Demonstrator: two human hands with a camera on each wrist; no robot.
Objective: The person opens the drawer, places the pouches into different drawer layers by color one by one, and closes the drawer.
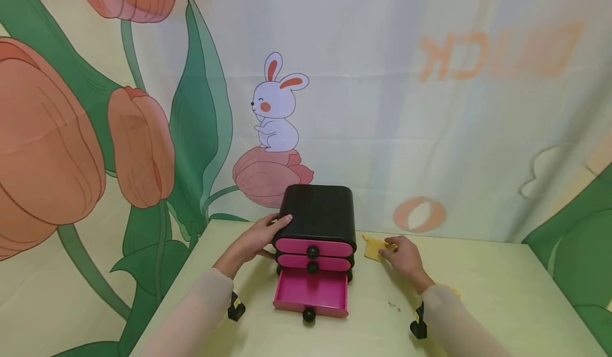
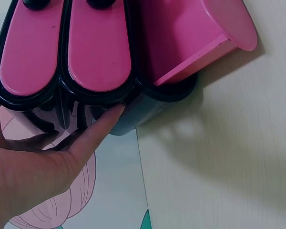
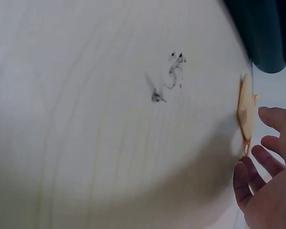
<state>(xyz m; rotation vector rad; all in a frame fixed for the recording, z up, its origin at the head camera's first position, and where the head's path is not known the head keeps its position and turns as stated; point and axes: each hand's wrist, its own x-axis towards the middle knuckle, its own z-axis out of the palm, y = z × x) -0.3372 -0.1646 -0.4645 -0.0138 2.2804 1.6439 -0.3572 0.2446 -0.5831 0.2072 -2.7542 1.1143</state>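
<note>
A black mini drawer cabinet (image 1: pixel 317 213) with pink drawer fronts and round black knobs stands near the back of the table. Its bottom drawer (image 1: pixel 313 290) is pulled out, with a bare pink floor; the two upper ones are closed. My left hand (image 1: pixel 255 237) holds the cabinet's left side, thumb over the top edge, other fingers along the side and partly hidden. Right of the cabinet lies a small yellow drawstring pouch (image 1: pixel 372 249). My right hand (image 3: pixel 271 167) is at the pouch, its thumb and fingers apart around it, with fingertips close to its cord.
A small dark squiggly mark (image 1: pixel 394 306) shows on the pale table (image 1: pixel 502 293). Part of another yellow thing (image 1: pixel 454 291) peeks out behind the right sleeve. A printed curtain (image 1: pixel 363 107) with tulips and a rabbit hangs right behind the table.
</note>
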